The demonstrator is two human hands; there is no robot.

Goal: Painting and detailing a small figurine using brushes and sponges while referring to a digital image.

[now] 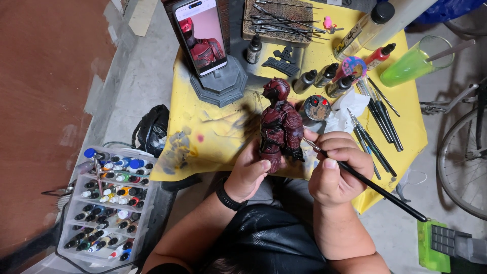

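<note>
Right hand (pixel 335 170) pinches a paintbrush (pixel 370 185), tip seemingly touching the dark red figurine (pixel 280 124) gripped by left hand (pixel 249 172) mid-frame; painting underway, needing steady strokes.

Bare yellow cloth (pixel 223 137) lies left of the figure (pixel 280 122) (bottles (pixel 324 78) crowd behind).

Both forearms are bare from the elbow down, with no sleeves reaching them. The left hand (pixel 249 172) has a black watch (pixel 229 197) on its wrist: a plain, dark, rubbery-looking band that wraps snugly around. The right hand (pixel 336 167) has a bare wrist, and no rings show on the fingers of either hand. Near the bottom edge, a shiny black garment (pixel 269 238), smooth and slightly creased, covers the lap and lower body. A bit of dark hair shows at the very bottom edge.
</note>
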